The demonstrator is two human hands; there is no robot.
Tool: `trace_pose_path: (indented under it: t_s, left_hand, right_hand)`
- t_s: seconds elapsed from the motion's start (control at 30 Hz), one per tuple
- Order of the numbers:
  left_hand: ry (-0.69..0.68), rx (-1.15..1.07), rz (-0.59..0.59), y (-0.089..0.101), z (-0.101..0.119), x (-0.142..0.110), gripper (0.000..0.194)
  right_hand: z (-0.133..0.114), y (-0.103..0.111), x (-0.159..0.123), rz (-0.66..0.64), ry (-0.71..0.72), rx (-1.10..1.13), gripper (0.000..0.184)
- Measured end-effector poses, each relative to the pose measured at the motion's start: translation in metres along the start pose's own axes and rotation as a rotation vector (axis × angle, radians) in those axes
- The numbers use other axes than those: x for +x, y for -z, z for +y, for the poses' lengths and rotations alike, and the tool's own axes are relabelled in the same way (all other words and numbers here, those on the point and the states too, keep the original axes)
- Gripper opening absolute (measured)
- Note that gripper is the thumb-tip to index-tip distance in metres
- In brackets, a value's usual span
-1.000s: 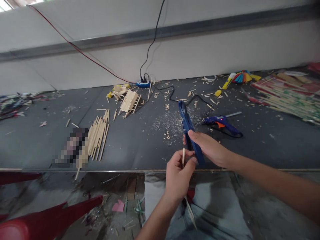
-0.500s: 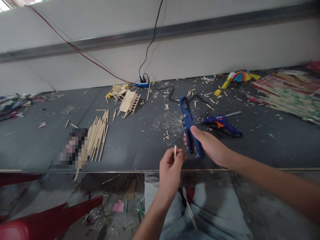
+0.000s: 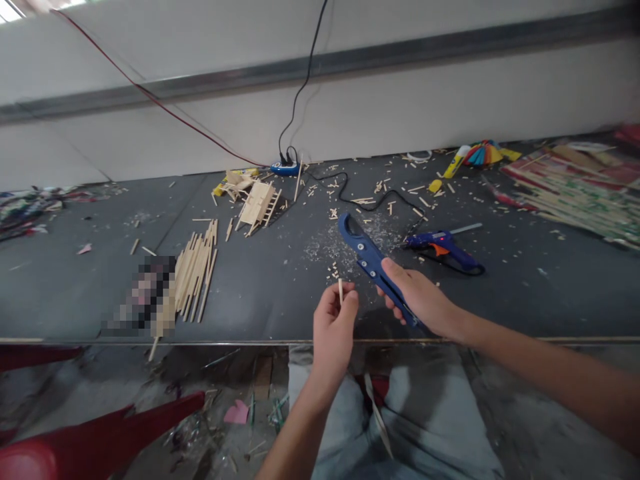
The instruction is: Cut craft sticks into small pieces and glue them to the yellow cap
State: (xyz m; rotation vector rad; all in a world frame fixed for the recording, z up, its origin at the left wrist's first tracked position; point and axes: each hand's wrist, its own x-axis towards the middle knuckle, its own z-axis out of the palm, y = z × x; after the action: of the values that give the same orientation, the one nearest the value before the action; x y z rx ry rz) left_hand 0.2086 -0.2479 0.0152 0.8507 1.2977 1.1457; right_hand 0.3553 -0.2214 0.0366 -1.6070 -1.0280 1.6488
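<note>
Between the thumb and fingers of my left hand (image 3: pixel 334 327) stands a short wooden stick (image 3: pixel 341 291), its tip pointing up; the rest is hidden in the hand. My right hand (image 3: pixel 420 297) is wrapped round the handles of a blue pipe cutter (image 3: pixel 369 257), whose curved jaw points up and left over the table. A small gap separates the cutter from the stick. Tiny cut wooden bits (image 3: pixel 333 271) lie just beyond my left hand. To the right of the cutter rests a blue glue gun (image 3: pixel 443 247) with an orange trigger and a glue stick in its back.
A bundle of wooden sticks (image 3: pixel 196 273) lies at the left, with a small wooden model (image 3: pixel 257 205) behind it. A blue power socket (image 3: pixel 285 168) sits by the wall. Yellow glue tubes (image 3: pixel 457 162) and green-marked sticks (image 3: pixel 580 200) lie at the right. A red stool (image 3: pixel 100 433) stands below.
My left hand has moved left with the stick, away from the cutter. My right hand has turned the cutter so that its jaw tilts left, and its handles have come together.
</note>
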Motion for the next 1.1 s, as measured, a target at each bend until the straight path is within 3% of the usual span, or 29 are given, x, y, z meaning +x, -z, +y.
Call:
trace_pose_path:
  t_s: [0.17,0.4,0.5,0.7,0.97,1.1]
  left_hand:
    - [-0.058,-0.065,0.079,-0.006,0.005,0.006,0.039]
    - [-0.047,-0.131,0.087,-0.009,0.008,0.009,0.043]
    - [-0.069,-0.13,0.059,-0.008,0.007,0.009,0.035]
    - [-0.101,-0.118,0.077,-0.002,0.002,0.01,0.028]
    - [-0.117,-0.065,0.107,0.002,0.0,0.012,0.026]
    - [-0.106,-0.079,0.091,-0.001,0.002,0.01,0.026]
  right_hand:
    - [0.007,-0.006,-0.008,-0.071,0.079,-0.152,0.058]
    - [0.019,-0.011,-0.01,-0.134,0.405,-0.526,0.048]
    - [0.019,-0.01,-0.009,-0.159,0.48,-0.623,0.043]
    - [0.019,-0.011,-0.009,-0.305,0.395,-0.524,0.045]
    - [0.014,-0.008,-0.001,-0.497,0.166,-0.339,0.045]
    - [0.009,-0.011,-0.002,-0.506,0.131,-0.298,0.039]
